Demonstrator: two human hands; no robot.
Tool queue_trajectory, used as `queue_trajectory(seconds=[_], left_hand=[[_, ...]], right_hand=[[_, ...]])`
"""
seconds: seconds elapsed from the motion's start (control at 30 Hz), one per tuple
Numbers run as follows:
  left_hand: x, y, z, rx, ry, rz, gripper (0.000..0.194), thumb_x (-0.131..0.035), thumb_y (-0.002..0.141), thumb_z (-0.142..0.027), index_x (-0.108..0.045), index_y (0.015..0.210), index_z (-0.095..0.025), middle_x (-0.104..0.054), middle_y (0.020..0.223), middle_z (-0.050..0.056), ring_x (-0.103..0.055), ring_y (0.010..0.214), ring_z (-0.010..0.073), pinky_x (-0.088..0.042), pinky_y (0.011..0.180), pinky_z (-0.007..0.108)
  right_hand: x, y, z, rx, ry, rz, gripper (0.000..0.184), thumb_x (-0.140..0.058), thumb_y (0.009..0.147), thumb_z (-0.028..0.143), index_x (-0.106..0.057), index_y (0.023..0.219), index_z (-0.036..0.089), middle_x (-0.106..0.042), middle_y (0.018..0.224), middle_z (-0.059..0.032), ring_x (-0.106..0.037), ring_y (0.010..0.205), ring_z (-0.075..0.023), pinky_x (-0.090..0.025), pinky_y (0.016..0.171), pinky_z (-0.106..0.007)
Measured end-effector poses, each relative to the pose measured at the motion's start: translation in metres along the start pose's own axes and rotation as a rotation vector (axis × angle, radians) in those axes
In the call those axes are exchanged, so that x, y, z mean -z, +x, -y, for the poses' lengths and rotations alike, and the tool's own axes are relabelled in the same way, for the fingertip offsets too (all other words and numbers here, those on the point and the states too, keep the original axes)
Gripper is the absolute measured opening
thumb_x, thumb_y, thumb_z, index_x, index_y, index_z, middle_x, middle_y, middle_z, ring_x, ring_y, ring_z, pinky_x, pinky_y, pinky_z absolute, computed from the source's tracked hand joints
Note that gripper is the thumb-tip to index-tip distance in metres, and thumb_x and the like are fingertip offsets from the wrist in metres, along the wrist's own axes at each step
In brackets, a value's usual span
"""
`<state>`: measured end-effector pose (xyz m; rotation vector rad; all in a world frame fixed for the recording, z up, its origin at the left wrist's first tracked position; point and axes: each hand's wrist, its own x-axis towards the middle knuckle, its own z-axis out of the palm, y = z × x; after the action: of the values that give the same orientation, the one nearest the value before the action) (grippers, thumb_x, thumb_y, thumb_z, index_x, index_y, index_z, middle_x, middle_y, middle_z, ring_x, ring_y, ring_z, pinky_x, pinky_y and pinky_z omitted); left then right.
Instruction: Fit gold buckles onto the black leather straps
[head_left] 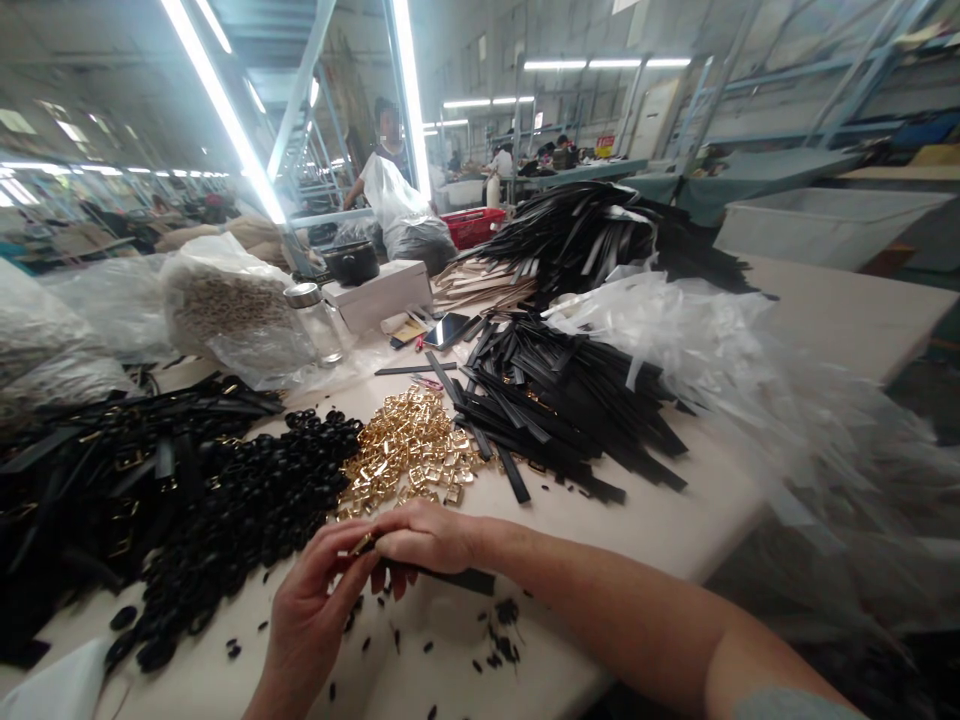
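Small gold metal buckle (362,545): positioned between the hands, above the white tabletop (442,655), apparently on the flat black strap (469,580). Left hand (311,595): fingers closed on the buckle. Right hand (420,538): fingers closed on the strap. Beyond: heaped gold square buckles (412,450), between black ring-shaped pieces (262,490) and loose black strips (555,400). Background red-and-yellow sign (604,147): lettering illegible.

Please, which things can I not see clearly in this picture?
All in the head view:
- How the black strap meets the gold buckle: hidden by left hand and right hand.
- White object, lower left: cut off by the edge.
- Plastic sheeting, right: blurred.
- Distant person's work: too small.
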<state>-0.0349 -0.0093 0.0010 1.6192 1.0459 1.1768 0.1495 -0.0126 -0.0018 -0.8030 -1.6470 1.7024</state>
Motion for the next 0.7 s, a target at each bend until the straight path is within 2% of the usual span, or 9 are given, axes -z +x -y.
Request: queue_trajectory(seconds=[0.1, 0.17, 0.3, 0.47, 0.57, 0.7], left_hand=[[0.005, 0.0, 0.01, -0.062, 0.024, 0.065, 0.015, -0.077, 0.073, -0.035, -0.078, 0.083, -0.024, -0.07, 0.1, 0.008, -0.067, 0.086, 0.0227, -0.058, 0.069, 0.028], [0.008, 0.001, 0.015, -0.079, 0.049, 0.057, 0.012, -0.076, 0.075, -0.033, -0.078, 0.082, -0.025, -0.071, 0.099, 0.007, -0.067, 0.091, 0.0226, -0.058, 0.076, 0.028], [0.01, 0.004, 0.019, -0.039, 0.065, 0.021, 0.013, -0.077, 0.075, -0.035, -0.077, 0.08, -0.024, -0.071, 0.097, 0.006, -0.066, 0.092, 0.0224, -0.056, 0.079, 0.028], [0.011, 0.005, 0.019, 0.016, 0.074, 0.023, 0.019, -0.078, 0.072, -0.04, -0.075, 0.079, -0.022, -0.072, 0.09, 0.006, -0.066, 0.088, 0.0229, -0.055, 0.08, 0.03], [0.012, 0.006, 0.019, 0.026, 0.062, 0.025, 0.02, -0.078, 0.072, -0.04, -0.074, 0.08, -0.022, -0.072, 0.09, 0.007, -0.066, 0.088, 0.0233, -0.056, 0.08, 0.031], [0.012, 0.006, 0.02, 0.047, 0.026, 0.007, 0.023, -0.081, 0.068, -0.04, -0.072, 0.076, -0.021, -0.072, 0.089, 0.008, -0.067, 0.086, 0.0238, -0.057, 0.078, 0.031]], right_hand=[[-0.001, 0.0, -0.005, 0.016, -0.056, -0.031, 0.027, -0.056, 0.089, 0.032, -0.062, 0.107, 0.012, -0.062, 0.081, -0.0006, -0.059, 0.057, -0.0062, -0.048, 0.057, -0.016], [-0.003, 0.0, -0.008, 0.018, -0.144, -0.09, 0.031, -0.062, 0.085, 0.035, -0.064, 0.107, 0.014, -0.062, 0.081, 0.0002, -0.061, 0.062, -0.0072, -0.047, 0.059, -0.016], [-0.005, 0.001, -0.008, 0.02, -0.38, -0.206, 0.024, -0.058, 0.087, 0.031, -0.068, 0.101, 0.015, -0.063, 0.077, 0.0016, -0.059, 0.063, -0.0072, -0.042, 0.059, -0.016], [-0.007, 0.0, 0.001, 0.015, -0.845, -0.36, 0.022, -0.058, 0.086, 0.036, -0.07, 0.086, 0.018, -0.067, 0.073, -0.0005, -0.056, 0.067, -0.0116, -0.034, 0.059, -0.021], [-0.009, -0.001, 0.001, 0.026, -0.99, -0.397, 0.028, -0.052, 0.091, 0.041, -0.069, 0.091, 0.019, -0.07, 0.081, -0.0028, -0.057, 0.067, -0.0132, -0.033, 0.059, -0.023], [-0.008, 0.0, -0.003, 0.075, -1.054, -0.452, 0.029, -0.053, 0.091, 0.044, -0.065, 0.102, 0.02, -0.071, 0.086, -0.0037, -0.06, 0.069, -0.0146, -0.036, 0.061, -0.025]])
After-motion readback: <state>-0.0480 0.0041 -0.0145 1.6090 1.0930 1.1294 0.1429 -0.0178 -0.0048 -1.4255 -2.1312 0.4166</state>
